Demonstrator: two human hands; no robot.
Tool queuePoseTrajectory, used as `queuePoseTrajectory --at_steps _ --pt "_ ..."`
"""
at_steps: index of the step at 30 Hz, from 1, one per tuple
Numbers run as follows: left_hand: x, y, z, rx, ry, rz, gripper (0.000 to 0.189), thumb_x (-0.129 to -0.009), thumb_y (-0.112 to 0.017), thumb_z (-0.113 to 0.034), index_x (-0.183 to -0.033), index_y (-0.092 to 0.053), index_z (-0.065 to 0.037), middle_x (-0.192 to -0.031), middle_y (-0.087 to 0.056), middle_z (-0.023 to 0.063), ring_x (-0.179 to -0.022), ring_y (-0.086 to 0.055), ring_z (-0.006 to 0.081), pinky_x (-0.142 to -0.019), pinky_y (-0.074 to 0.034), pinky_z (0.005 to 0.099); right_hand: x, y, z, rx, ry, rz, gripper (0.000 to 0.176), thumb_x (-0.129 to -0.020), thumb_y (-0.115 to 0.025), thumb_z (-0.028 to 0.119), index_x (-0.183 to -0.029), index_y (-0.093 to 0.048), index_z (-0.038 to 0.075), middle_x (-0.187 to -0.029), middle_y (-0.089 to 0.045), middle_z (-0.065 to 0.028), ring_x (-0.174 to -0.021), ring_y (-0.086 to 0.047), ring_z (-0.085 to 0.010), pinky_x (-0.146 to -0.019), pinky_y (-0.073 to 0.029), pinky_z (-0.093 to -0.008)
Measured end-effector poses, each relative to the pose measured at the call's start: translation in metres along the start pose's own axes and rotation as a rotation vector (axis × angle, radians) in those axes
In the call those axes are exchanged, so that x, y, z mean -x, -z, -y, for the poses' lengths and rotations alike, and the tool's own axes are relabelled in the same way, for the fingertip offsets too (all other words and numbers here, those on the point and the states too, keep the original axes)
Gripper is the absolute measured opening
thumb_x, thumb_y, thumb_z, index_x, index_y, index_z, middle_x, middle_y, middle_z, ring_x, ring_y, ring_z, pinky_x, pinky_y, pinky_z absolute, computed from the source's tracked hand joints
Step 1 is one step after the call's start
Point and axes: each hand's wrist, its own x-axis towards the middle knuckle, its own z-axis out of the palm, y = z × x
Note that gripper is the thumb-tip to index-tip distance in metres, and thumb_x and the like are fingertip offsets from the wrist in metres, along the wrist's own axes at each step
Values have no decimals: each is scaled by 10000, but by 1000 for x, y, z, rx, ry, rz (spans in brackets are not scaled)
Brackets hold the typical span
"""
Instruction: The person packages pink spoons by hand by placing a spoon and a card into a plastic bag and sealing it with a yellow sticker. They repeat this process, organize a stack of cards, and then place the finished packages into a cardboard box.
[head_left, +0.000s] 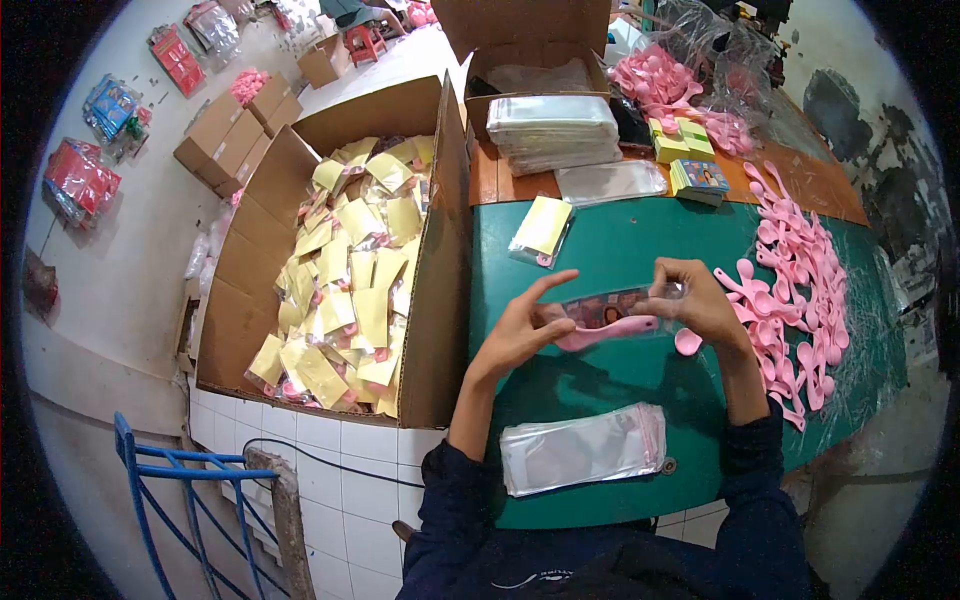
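Between my hands, over the green table, stretches a clear plastic bag [580,306] with a dark printed card [612,308] showing through it. A pink spoon [605,332] lies along the bag's near side. My left hand [518,335] pinches the bag's left end, its thumb by the spoon's bowl and the index finger raised. At the other end, my right hand [697,300] grips the bag between bent fingers and thumb. Just below the right hand is the bowl of another pink spoon [687,342]. A stack of clear bags [583,450] lies in front of me.
A large carton [235,290] at left holds many packed bags with yellow cards [370,300]. One packed bag [543,230] rests on the green table [490,290]. Loose pink spoons [800,300] are heaped at right. Card stacks [698,180] and piled clear bags [555,130] stand behind.
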Motion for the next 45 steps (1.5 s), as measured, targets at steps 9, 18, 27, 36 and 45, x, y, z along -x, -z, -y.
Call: queuePoseTrajectory --at_steps 9,18,27,36,45 --pt "2 -12 3 341 40 -269 439 -828 -632 -66 -1227 -452 -39 -862 -645 59 -782 -597 91 -714 -483 217 -4 -15 -25 -270 -106 38 167 -756 -689 114 -709 -562 15 -663 -575 -3 -607 -514 -65 -525 -384 -217" --pt "-1 -16 9 439 59 -293 381 -877 -582 -135 -1219 -451 -30 -997 -629 117 -854 -614 136 -732 -502 253 1 -5 0 -436 -239 182 167 -761 -666 77 -866 -609 -40 -677 -578 -39 -641 -586 -110 -514 -488 -246" --pt "11 -42 21 77 131 -509 510 -916 -516 -248 -1318 -291 -29 -1100 -517 179 -906 -591 191 -750 -524 308 2 -48 -10 445 316 -396 177 -750 -656 44 -919 -620 4 -802 -609 -119 -686 -622 -259 -577 -498 -319" --pt "21 -42 16 605 424 -222 573 -935 -477 -199 -1394 -165 -53 -1085 -521 160 -986 -582 201 -760 -527 322 12 -60 -2 587 299 84 287 -775 -650 152 -1044 -594 68 -1058 -564 -124 -944 -574 -278 -771 -482 -356" --pt "30 -34 27 232 307 -129 643 -860 -509 -14 -1399 -162 -71 -999 -631 181 -902 -646 216 -712 -527 296 -5 -65 -46 751 337 -16 312 -824 -586 271 -1103 -531 143 -1246 -480 -99 -1181 -437 -262 -946 -339 -510"
